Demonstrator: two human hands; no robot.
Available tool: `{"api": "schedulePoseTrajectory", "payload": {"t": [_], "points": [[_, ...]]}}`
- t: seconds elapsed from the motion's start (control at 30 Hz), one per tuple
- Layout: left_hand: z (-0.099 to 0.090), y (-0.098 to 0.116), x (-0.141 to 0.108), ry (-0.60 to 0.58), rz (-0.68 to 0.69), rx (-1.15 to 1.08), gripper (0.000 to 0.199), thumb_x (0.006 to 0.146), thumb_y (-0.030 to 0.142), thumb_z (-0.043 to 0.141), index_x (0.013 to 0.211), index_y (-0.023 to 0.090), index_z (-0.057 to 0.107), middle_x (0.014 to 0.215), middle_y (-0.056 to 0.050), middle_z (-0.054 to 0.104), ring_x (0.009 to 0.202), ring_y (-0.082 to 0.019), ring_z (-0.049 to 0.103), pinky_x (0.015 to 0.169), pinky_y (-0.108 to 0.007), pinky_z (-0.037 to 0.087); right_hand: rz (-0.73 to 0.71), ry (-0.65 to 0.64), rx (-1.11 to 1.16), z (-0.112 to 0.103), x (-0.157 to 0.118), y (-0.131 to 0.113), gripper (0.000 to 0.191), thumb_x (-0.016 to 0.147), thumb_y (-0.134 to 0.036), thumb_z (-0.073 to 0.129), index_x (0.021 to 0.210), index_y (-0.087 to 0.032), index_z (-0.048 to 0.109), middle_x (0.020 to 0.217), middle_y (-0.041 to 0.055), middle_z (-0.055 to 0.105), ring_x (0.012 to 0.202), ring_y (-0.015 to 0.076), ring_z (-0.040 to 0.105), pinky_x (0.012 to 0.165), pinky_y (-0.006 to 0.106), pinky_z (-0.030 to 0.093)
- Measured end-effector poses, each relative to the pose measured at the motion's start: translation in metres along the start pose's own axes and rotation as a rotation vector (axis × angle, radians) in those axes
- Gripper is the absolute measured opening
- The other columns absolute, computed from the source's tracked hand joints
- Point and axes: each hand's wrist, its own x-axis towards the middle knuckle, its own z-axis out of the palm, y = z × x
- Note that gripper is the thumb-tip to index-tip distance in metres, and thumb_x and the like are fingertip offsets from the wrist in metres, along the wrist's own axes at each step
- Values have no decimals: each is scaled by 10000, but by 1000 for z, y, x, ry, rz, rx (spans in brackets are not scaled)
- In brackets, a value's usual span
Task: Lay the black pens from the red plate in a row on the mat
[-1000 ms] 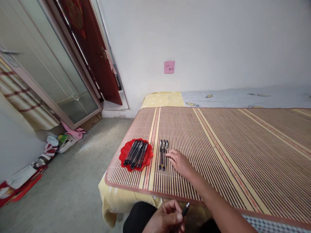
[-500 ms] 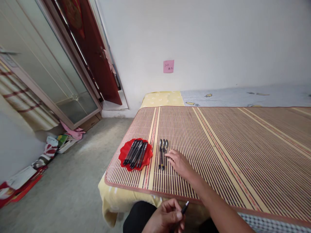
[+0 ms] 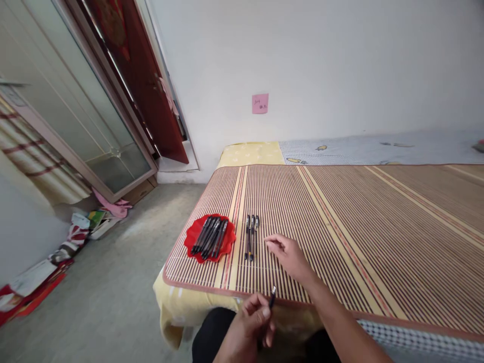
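My left hand, low in view at the bed's front edge, pinches a dark pen whose shiny tip points up. My right hand hovers over or rests on the mat with fingers bent and a small gap at the tips; nothing shows in it. Left of it, three black pens lie side by side on the striped mat; the rightmost looks thinner. Further left, a red scalloped plate holds several black pens.
The mat covers a bed with a yellow sheet. A pink note is on the wall. At the left are a glass door, a red door and shoes and papers on the floor.
My right hand has moved right, away from the three pens. My left hand has risen slightly with its pen. The third pen now shows more fully.
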Motion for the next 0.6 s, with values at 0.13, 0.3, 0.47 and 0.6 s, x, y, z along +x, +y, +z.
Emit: {"api": "schedulePoseTrajectory", "payload": {"t": [0.13, 0.3, 0.47, 0.6], "points": [[21, 18, -2, 127, 111, 43, 324, 794, 387, 800, 832, 184, 550, 630, 52, 584, 424, -49, 452, 429, -177, 289, 163, -39, 365, -8, -38, -21, 365, 929, -517, 576, 889, -174, 695, 716, 28, 636, 614, 149, 560, 575, 267, 428], [36, 26, 9, 260, 218, 212, 408, 716, 436, 855, 786, 179, 546, 571, 75, 532, 437, -55, 448, 452, -182, 296, 205, -132, 493, -1, -64, -44, 358, 849, -528, 704, 792, -179, 649, 622, -19, 570, 578, 118, 495, 559, 242, 390], [38, 29, 13, 239, 268, 328, 380, 786, 487, 787, 792, 174, 572, 537, 59, 541, 444, -69, 438, 474, -195, 307, 175, -66, 496, 3, -59, -45, 372, 816, -536, 733, 744, -180, 651, 598, -27, 542, 553, 113, 473, 538, 245, 369], [41, 32, 14, 175, 204, 404, 459, 920, 568, 592, 714, 159, 570, 504, 17, 543, 437, -70, 386, 460, -204, 269, 172, -103, 547, 2, -56, -38, 371, 829, -542, 716, 793, -174, 694, 617, -14, 566, 567, 121, 489, 552, 254, 387]]}}
